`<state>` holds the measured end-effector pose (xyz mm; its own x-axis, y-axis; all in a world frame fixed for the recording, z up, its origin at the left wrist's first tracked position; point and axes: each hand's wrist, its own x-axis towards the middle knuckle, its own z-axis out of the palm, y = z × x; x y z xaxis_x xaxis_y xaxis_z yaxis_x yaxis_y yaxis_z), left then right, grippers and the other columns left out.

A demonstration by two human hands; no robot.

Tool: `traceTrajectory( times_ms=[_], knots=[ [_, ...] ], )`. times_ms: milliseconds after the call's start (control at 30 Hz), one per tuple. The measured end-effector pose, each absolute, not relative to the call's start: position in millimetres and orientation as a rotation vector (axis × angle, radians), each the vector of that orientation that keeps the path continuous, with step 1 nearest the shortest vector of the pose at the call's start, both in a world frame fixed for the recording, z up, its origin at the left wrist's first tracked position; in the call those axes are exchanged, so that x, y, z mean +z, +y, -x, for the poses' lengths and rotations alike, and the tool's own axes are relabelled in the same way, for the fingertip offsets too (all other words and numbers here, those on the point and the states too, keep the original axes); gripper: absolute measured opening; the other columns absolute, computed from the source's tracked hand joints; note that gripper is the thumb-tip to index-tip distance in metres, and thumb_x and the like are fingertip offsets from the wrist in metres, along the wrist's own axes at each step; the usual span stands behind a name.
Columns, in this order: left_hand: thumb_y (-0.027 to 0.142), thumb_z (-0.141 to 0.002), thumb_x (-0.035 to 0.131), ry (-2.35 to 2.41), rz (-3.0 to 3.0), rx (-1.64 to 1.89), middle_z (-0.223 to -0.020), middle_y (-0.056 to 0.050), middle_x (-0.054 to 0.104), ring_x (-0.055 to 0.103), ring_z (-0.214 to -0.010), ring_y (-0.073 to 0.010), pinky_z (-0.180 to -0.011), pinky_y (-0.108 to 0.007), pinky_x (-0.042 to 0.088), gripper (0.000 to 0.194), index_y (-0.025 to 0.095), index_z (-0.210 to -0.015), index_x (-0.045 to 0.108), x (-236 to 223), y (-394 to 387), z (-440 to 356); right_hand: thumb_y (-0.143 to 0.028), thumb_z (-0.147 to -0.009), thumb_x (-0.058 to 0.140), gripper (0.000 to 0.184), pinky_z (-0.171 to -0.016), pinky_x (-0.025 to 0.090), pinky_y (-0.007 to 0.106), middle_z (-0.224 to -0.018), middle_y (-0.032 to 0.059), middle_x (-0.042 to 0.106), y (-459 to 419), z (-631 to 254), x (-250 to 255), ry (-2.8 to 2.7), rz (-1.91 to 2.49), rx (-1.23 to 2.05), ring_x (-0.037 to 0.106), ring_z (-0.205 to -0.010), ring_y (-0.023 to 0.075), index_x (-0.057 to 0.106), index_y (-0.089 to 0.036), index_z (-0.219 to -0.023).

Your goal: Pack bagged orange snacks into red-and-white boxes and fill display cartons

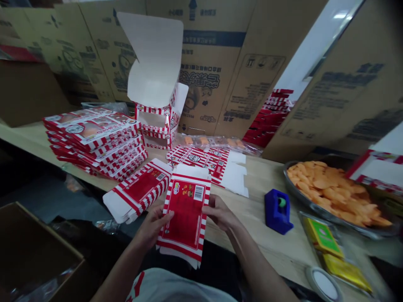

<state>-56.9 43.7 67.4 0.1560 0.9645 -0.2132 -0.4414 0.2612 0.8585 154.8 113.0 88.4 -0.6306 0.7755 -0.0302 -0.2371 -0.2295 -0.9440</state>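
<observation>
Between my two hands is a flattened red-and-white striped carton (184, 216), its red printed panel and barcode facing up and its white end flaps sticking out at both ends. My left hand (153, 224) grips its left edge with the thumb on top. On the right edge, my right hand (218, 212) holds it with thumb above and fingers beneath. A second striped carton (141, 188) lies on the table just left of it. Behind, a flat carton blank (201, 159) rests with its white flaps toward the right.
Stacked striped packs (97, 138) stand at left, beside open window boxes (154, 121). At right are a blue tape dispenser (278, 211), a metal bowl (302, 197) of orange pieces, bagged yellow packets (333, 251) and a tape roll (323, 284). Cardboard boxes (208, 63) line the back.
</observation>
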Motion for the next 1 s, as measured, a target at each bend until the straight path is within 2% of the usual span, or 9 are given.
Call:
traceTrajectory(
  times_ms=[100,233,300,400,500,667,833,1000],
  knots=[
    [0.034,-0.064,0.078,0.881,-0.643,1.108,-0.075,-0.006,0.074,0.07,-0.072,-0.022,-0.072,-0.035,0.056,0.031,0.015,-0.088,0.071,63,41,51,-0.04,-0.054,0.084,0.043,-0.076,0.053,0.036,-0.083,0.0053,0.074,107,-156,67,-1.218,0.781,1.837,0.068,-0.074,0.0215,0.073,-0.018,-0.088],
    [0.032,-0.063,0.079,0.896,-0.597,1.106,-0.074,-0.006,0.074,0.071,-0.073,-0.0227,-0.072,-0.035,0.057,0.029,0.015,-0.084,0.072,55,36,42,-0.04,-0.06,0.081,0.028,-0.068,0.054,0.034,-0.078,0.0045,0.074,103,-161,50,-1.164,0.999,1.554,0.067,-0.068,0.021,0.073,-0.018,-0.075],
    [0.032,-0.065,0.078,0.908,-0.6,1.13,-0.074,-0.006,0.074,0.071,-0.073,-0.0221,-0.072,-0.035,0.057,0.026,0.015,-0.084,0.072,51,34,38,-0.044,-0.064,0.078,0.03,-0.069,0.054,0.034,-0.079,0.0041,0.074,95,-164,44,-1.148,0.983,1.57,0.067,-0.07,0.0212,0.072,-0.019,-0.079],
    [0.032,-0.067,0.077,0.917,-0.592,1.174,-0.075,-0.005,0.074,0.071,-0.072,-0.021,-0.072,-0.034,0.057,0.026,0.016,-0.087,0.071,46,31,33,-0.043,-0.066,0.078,0.032,-0.07,0.054,0.034,-0.08,0.0035,0.073,74,-170,35,-1.15,0.891,1.778,0.068,-0.07,0.0202,0.071,-0.019,-0.086],
    [0.035,-0.066,0.078,0.945,-0.604,1.155,-0.075,-0.006,0.074,0.07,-0.07,-0.0215,-0.07,-0.034,0.057,0.029,0.015,-0.086,0.071,43,28,31,-0.04,-0.066,0.078,0.027,-0.066,0.053,0.033,-0.073,0.0026,0.072,54,-173,27,-1.134,0.927,1.815,0.067,-0.066,0.0203,0.069,-0.018,-0.079],
    [0.037,-0.064,0.079,0.956,-0.603,1.117,-0.072,-0.005,0.073,0.069,-0.066,-0.0205,-0.067,-0.034,0.057,0.033,0.014,-0.086,0.071,35,20,25,-0.047,-0.068,0.075,0.034,-0.06,0.052,0.028,-0.077,0.0018,0.071,69,-183,34,-1.078,1.02,1.618,0.065,-0.066,0.017,0.063,-0.019,-0.084],
    [0.041,-0.067,0.076,0.986,-0.632,1.047,-0.071,-0.005,0.072,0.068,-0.061,-0.0185,-0.062,-0.031,0.055,0.035,0.014,-0.089,0.071,25,2,19,-0.041,-0.056,0.083,0.038,-0.05,0.047,0.022,-0.057,-0.0032,0.062,100,-193,43,-1.019,1.134,1.364,0.057,-0.051,0.011,0.056,-0.018,-0.072],
    [0.042,-0.071,0.073,1.015,-0.748,0.958,-0.077,-0.007,0.073,0.068,-0.068,-0.0203,-0.068,-0.032,0.055,0.037,0.013,-0.095,0.07,21,-14,24,-0.038,-0.058,0.081,0.045,-0.053,0.05,0.025,-0.068,-0.0032,0.066,87,-186,31,-1.034,1.118,1.31,0.063,-0.058,0.0138,0.048,-0.022,-0.084]
  ],
)
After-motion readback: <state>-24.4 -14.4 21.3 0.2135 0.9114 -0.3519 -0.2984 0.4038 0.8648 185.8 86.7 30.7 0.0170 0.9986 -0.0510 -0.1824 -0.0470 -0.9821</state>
